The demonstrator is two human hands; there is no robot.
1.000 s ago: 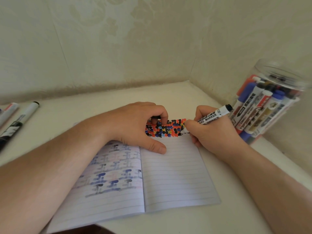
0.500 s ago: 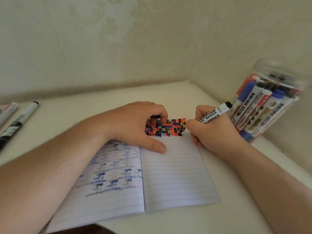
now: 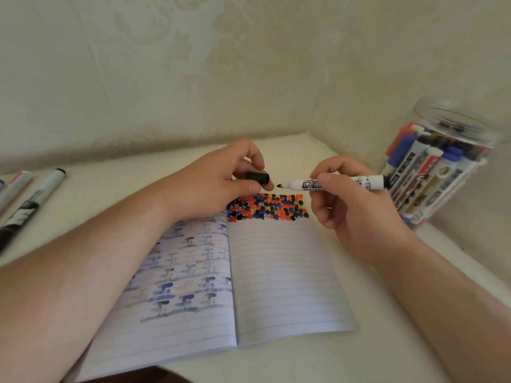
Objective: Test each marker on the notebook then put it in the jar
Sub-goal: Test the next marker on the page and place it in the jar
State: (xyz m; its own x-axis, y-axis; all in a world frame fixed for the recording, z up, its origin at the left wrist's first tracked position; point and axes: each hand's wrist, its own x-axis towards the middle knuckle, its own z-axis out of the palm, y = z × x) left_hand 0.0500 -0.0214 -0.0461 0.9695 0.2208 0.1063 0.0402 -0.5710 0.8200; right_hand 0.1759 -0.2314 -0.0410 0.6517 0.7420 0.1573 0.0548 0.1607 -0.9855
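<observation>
You are at a pale table [image 3: 193, 156] pushed into a corner of cream patterned wall, and there is only the head view to go by.

In it, the open notebook [image 3: 276, 272] lies flat between your forearms, its far edge filled with a band of black, red and blue test dots [image 3: 266, 207]. A second ago your right hand [image 3: 356, 208] had the marker [image 3: 340, 183] tip down at the end of that band and your left hand [image 3: 218, 183] was pressing the page. Now both hands are lifted just above the notebook: the right pinches the marker level, nib pointing left, and the left pinches the black cap [image 3: 257, 178] with its open end facing the nib, a small gap between them.

That reads as the test mark done for this one and capping about to happen; once it clicks on, the marker belongs in the clear jar [image 3: 453, 128] at your right, already crowded with markers. More spare markers [image 3: 33, 200] wait on the table at far left, so the task is not finished.
</observation>
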